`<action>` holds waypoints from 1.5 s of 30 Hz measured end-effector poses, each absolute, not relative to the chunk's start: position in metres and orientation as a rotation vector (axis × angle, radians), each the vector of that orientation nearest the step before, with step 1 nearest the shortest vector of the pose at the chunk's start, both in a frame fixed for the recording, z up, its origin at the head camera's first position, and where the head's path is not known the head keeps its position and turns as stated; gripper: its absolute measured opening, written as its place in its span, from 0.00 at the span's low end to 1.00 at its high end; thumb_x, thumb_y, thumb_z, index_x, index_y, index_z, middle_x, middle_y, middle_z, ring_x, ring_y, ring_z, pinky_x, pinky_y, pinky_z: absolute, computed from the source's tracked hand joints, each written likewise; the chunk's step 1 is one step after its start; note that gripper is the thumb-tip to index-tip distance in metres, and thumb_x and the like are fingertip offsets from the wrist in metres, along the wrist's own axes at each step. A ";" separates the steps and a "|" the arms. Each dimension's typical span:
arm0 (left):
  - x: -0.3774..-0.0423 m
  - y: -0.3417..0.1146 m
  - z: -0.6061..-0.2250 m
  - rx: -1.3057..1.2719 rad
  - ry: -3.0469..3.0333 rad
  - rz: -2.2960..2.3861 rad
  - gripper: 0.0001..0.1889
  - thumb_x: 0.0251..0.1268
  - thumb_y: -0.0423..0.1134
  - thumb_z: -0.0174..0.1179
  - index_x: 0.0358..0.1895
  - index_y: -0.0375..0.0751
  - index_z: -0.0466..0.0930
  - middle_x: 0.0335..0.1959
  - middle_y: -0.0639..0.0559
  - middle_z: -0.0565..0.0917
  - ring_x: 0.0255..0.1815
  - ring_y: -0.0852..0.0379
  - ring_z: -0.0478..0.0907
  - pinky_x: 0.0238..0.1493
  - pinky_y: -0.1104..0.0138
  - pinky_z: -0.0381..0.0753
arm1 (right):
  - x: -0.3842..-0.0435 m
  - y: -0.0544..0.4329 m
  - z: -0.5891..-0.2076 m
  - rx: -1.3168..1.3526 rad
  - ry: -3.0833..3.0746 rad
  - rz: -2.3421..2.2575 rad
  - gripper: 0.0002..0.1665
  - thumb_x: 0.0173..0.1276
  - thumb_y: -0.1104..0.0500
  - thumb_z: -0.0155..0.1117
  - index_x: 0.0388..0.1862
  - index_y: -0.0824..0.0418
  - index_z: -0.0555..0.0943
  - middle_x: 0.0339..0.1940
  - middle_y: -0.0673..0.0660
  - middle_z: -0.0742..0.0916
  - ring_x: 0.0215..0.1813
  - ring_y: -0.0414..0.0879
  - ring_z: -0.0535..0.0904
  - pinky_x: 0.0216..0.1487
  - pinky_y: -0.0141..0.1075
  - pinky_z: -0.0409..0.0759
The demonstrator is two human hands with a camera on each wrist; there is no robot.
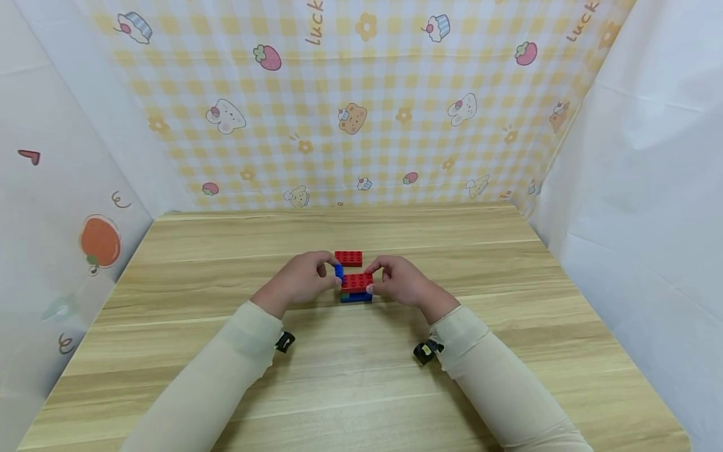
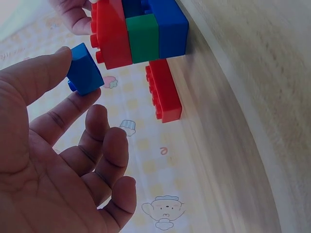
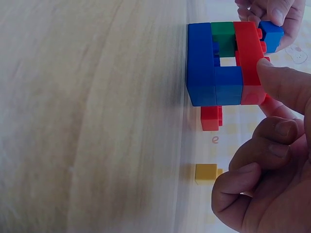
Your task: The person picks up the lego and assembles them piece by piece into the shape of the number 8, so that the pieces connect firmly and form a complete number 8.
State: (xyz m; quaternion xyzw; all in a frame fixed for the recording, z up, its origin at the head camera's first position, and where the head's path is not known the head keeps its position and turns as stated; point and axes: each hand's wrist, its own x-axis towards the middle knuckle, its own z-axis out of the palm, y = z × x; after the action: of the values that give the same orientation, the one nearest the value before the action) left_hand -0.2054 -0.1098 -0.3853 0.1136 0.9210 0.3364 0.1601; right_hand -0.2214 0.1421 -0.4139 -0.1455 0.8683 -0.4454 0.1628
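My left hand [image 1: 300, 277] pinches a small blue brick [image 2: 86, 73] between thumb and index finger, its other fingers loosely bent. That brick is close to the left end of a long red brick [image 1: 358, 282], on its studded side. The red brick tops a small structure: a long blue brick [image 3: 200, 63] lies at the bottom, with a green brick [image 2: 142, 39] and another small blue brick [image 3: 228, 85] between them at opposite ends, leaving a gap in the middle. My right hand [image 1: 403, 284] holds the red brick's right end between thumb and index finger.
A loose red brick [image 1: 348, 258] lies on the wooden table [image 1: 361, 376] just behind the structure. In the right wrist view a yellow brick [image 3: 206, 173] stands farther back. A checked cloth [image 1: 361, 81] hangs behind the table.
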 end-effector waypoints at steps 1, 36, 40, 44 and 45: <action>-0.205 -0.109 -0.385 0.328 2.629 0.960 0.21 0.74 0.48 0.67 0.65 0.49 0.81 0.46 0.46 0.79 0.40 0.49 0.76 0.37 0.60 0.77 | -0.221 0.142 -0.414 -0.418 2.477 -1.271 0.16 0.69 0.61 0.76 0.53 0.57 0.86 0.21 0.51 0.72 0.23 0.44 0.67 0.25 0.35 0.66; -0.208 -0.100 -0.392 0.365 2.618 0.995 0.18 0.73 0.48 0.67 0.62 0.50 0.82 0.40 0.47 0.78 0.32 0.51 0.74 0.32 0.61 0.72 | -0.222 0.143 -0.415 -0.438 2.492 -1.252 0.16 0.68 0.61 0.76 0.53 0.57 0.86 0.20 0.50 0.73 0.22 0.43 0.67 0.25 0.34 0.66; -0.208 -0.100 -0.393 0.358 2.612 1.000 0.18 0.73 0.48 0.67 0.62 0.50 0.82 0.40 0.47 0.78 0.32 0.51 0.74 0.32 0.61 0.72 | -0.222 0.143 -0.416 -0.447 2.489 -1.256 0.16 0.68 0.61 0.76 0.53 0.57 0.86 0.20 0.50 0.73 0.22 0.43 0.67 0.25 0.34 0.66; -0.209 -0.099 -0.392 0.347 2.603 1.005 0.18 0.73 0.47 0.68 0.61 0.50 0.82 0.41 0.47 0.78 0.34 0.50 0.74 0.33 0.61 0.73 | -0.221 0.143 -0.417 -0.448 2.489 -1.263 0.16 0.68 0.61 0.77 0.53 0.57 0.86 0.20 0.50 0.73 0.22 0.43 0.67 0.24 0.34 0.66; -0.209 -0.099 -0.392 0.347 2.603 1.005 0.18 0.73 0.47 0.68 0.61 0.50 0.82 0.41 0.47 0.78 0.34 0.50 0.74 0.33 0.61 0.73 | -0.221 0.143 -0.417 -0.449 2.491 -1.265 0.16 0.68 0.61 0.77 0.53 0.57 0.86 0.20 0.50 0.72 0.22 0.43 0.67 0.24 0.34 0.66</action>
State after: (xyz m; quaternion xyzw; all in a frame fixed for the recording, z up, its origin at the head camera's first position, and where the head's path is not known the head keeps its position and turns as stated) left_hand -0.2085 -0.0993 -0.3919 0.1216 0.9131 0.3528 0.1643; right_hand -0.2215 0.1429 -0.4169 -0.1568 0.8696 -0.4416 0.1554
